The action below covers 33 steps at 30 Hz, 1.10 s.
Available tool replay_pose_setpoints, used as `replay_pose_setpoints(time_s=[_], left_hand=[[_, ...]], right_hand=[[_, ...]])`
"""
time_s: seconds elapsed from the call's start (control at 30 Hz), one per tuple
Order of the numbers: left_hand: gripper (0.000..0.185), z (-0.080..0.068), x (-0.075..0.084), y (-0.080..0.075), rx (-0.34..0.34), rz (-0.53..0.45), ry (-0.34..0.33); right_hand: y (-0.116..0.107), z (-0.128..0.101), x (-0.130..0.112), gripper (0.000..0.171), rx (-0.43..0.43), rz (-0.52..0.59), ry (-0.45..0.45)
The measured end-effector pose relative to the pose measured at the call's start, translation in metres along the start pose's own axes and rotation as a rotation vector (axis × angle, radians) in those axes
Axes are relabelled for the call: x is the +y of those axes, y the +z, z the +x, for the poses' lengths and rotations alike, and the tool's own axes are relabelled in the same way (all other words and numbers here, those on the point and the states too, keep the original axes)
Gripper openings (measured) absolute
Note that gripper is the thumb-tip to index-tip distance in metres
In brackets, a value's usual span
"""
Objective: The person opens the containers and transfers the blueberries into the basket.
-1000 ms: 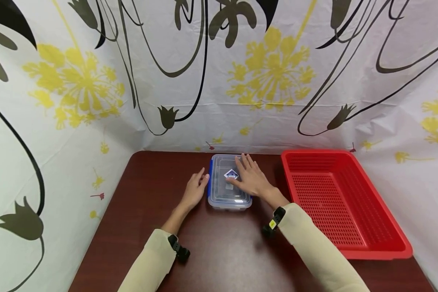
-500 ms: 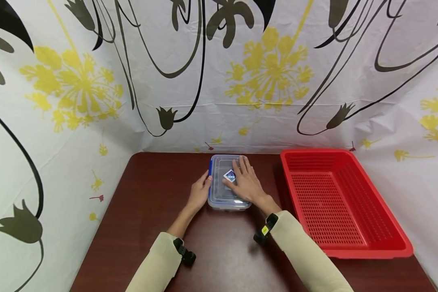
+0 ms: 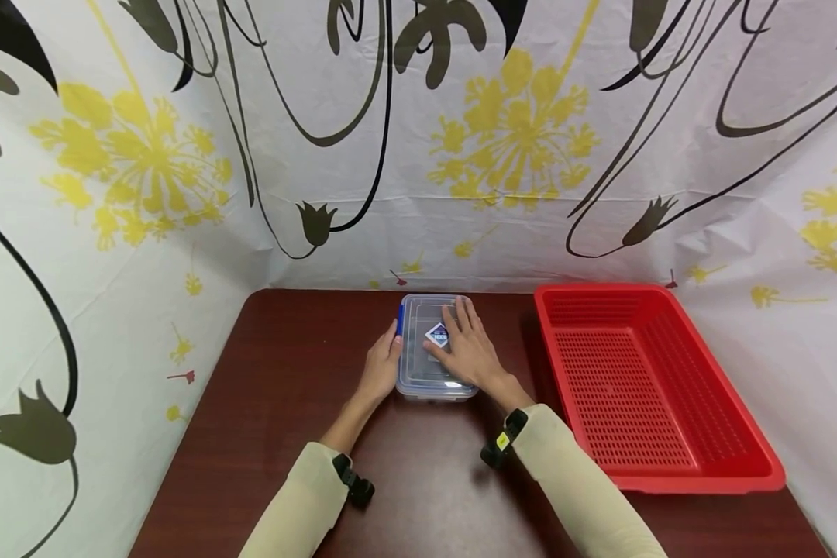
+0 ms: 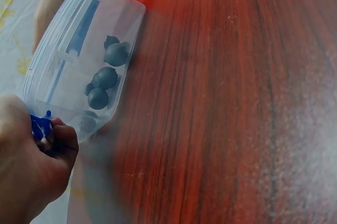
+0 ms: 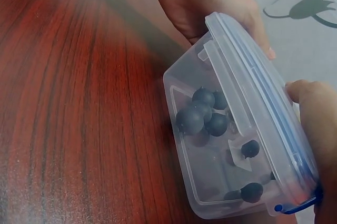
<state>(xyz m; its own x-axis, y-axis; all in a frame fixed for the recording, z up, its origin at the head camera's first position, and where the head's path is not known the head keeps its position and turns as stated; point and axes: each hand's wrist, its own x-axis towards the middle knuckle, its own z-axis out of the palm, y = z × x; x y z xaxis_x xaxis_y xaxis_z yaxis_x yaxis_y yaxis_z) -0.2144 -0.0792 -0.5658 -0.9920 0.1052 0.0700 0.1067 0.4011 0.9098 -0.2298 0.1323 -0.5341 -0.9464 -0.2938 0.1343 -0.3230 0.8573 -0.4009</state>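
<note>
A clear plastic food container with a lid, blue side clips and a diamond-shaped label sits near the table's back edge. Several dark, round balls show through its wall, some with small nubs. My left hand holds the container's left side, thumb near the lid's rim. In the left wrist view its fingers curl at a blue clip. My right hand lies on the lid's right half with fingers straight and spread, thumb beside the label.
A red perforated plastic basket stands on the right side of the brown wooden table. White cloth with a flower print rises behind and beside the table. Both wrists wear black camera straps.
My left hand has moved right and forward from beside the container to hold its left side. My right hand has shifted slightly left on the lid.
</note>
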Motion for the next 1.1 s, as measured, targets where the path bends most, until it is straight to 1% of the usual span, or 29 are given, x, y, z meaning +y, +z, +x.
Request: replay_pose_setpoints(time_s=[0.23,0.5,0.6,0.77,0.83,0.93,1.0,1.1], left_hand=[[0.055,0.001,-0.002,0.0,-0.005,0.026,0.036],[0.054,0.003,0.0,-0.001,-0.016,0.007,0.034],[0.053,0.004,0.0,-0.002,-0.024,0.002,0.042],[0.053,0.009,0.001,-0.001,-0.033,0.007,0.06],[0.053,0.009,-0.004,-0.001,-0.028,0.01,0.051],[0.052,0.005,-0.012,-0.001,-0.012,0.014,0.034],[0.051,0.002,-0.016,-0.001,-0.013,0.011,0.023],[0.051,-0.001,-0.016,-0.005,-0.029,0.006,0.002]], right_hand=[[0.002,0.001,0.001,0.092,-0.003,-0.003,0.001],[0.004,0.003,0.003,0.093,-0.005,-0.006,0.013],[0.004,0.004,0.002,0.093,-0.013,-0.005,0.019],[0.001,0.004,0.004,0.092,-0.012,-0.008,0.028],[0.001,0.005,0.006,0.092,-0.021,-0.007,0.033],[0.002,0.003,0.006,0.092,-0.036,-0.016,0.031],[0.002,0.002,0.005,0.092,-0.04,-0.019,0.024],[0.003,0.001,0.003,0.092,-0.033,-0.022,0.015]])
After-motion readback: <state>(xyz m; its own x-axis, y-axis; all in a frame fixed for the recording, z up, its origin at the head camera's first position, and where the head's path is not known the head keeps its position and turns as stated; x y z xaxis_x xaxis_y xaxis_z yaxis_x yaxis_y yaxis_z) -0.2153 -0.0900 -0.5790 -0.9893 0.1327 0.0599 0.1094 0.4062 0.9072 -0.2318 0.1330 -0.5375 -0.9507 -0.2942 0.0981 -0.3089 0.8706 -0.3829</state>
